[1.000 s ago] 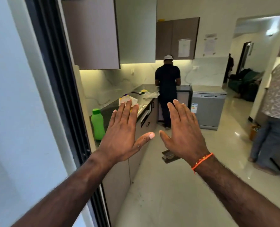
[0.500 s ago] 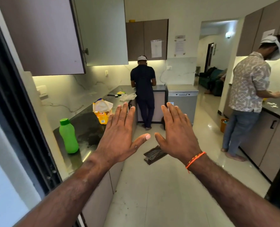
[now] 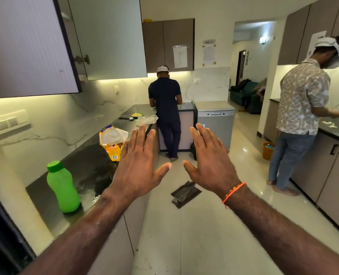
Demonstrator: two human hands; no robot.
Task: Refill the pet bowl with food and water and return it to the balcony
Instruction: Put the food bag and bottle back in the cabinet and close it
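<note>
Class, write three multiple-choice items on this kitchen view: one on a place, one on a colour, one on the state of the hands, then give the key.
1. Where does the bottle stand?
A. on the left counter
B. on the floor
C. on the dishwasher

2. What colour is the bottle?
A. red
B. green
C. white

3. How are the two hands?
A. gripping a bowl
B. closed in fists
C. open, holding nothing

Key:
1 A: the bottle stands on the dark left counter.
2 B: body and cap are green.
3 C: the left hand and right hand show straight, spread fingers.
</note>
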